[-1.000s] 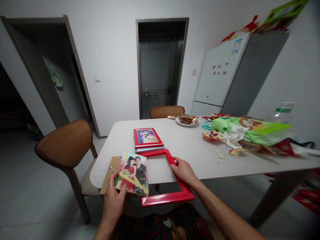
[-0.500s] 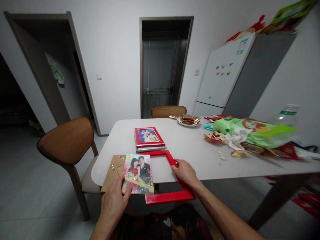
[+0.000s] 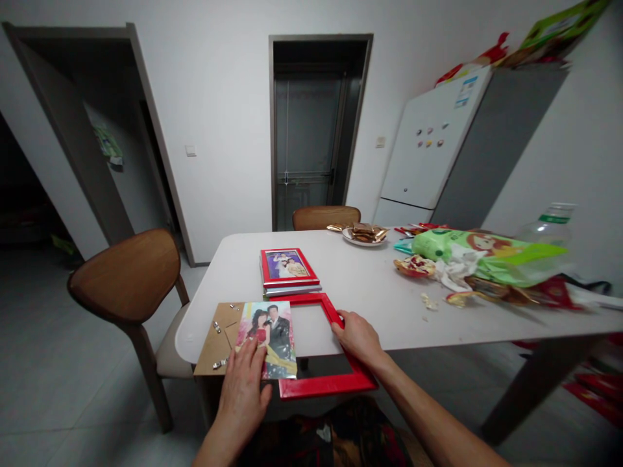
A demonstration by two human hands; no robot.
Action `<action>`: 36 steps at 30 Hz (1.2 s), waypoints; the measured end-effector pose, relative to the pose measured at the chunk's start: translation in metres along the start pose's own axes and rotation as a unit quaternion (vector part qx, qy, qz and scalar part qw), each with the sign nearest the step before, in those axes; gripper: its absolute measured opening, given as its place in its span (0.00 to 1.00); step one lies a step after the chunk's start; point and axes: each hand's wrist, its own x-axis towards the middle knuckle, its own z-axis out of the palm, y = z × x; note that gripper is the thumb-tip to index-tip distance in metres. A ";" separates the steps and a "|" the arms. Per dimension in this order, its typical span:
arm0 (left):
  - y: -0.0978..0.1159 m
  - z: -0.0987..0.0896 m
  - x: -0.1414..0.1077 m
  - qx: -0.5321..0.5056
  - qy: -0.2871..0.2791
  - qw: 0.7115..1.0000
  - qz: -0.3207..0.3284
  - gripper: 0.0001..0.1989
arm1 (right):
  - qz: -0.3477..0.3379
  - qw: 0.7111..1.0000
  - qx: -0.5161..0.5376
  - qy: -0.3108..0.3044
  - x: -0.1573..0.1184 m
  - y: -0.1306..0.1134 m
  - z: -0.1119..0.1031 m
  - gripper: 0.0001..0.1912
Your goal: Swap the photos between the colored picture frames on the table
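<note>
My left hand (image 3: 244, 379) lies flat, fingers stretched, on the lower left part of a photo (image 3: 280, 331) of a couple. Beneath the photo's left side is a brown backing board (image 3: 210, 353) with metal clips, jutting over the table's front edge. My right hand (image 3: 357, 337) is closed round the right side of an empty red picture frame (image 3: 316, 387), whose lower part also hangs past the edge. The photo overlaps the frame's left side and hides it. Just behind, a framed photo with a red border (image 3: 291, 266) rests on top of a small stack.
On the white table (image 3: 360, 292) are a plate of wrapped snacks (image 3: 365, 235), an opened pomegranate (image 3: 415, 266), a green bag (image 3: 487, 250), crumpled tissue and a clear plastic jug (image 3: 548, 230). A wooden chair (image 3: 129, 275) stands at the left, another (image 3: 326, 216) behind the table.
My left hand has shifted right and flattened further onto the photo, uncovering a clip on the board's lower part. My right hand keeps its hold on the frame.
</note>
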 end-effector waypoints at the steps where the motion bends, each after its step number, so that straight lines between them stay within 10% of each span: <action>1: 0.001 0.001 0.002 0.008 -0.002 1.000 0.001 0.29 | -0.001 1.000 0.000 0.001 0.000 0.000 0.000 0.19; 15: 0.016 -0.011 0.010 0.060 -0.015 0.998 0.010 0.26 | -0.001 1.000 0.027 -0.014 -0.004 -0.003 -0.003 0.17; 27: 0.000 -0.024 0.023 -0.122 0.132 0.984 0.010 0.21 | -0.108 0.981 0.147 0.059 -0.013 -0.028 -0.011 0.20; 32: 0.011 -0.046 0.024 -0.340 0.230 0.900 -0.149 0.17 | -0.121 0.928 0.353 -0.019 -0.024 -0.045 -0.020 0.17; 36: 0.039 -0.052 0.029 -0.518 0.270 0.775 -0.240 0.20 | -0.005 0.821 0.545 -0.170 -0.034 -0.068 -0.016 0.16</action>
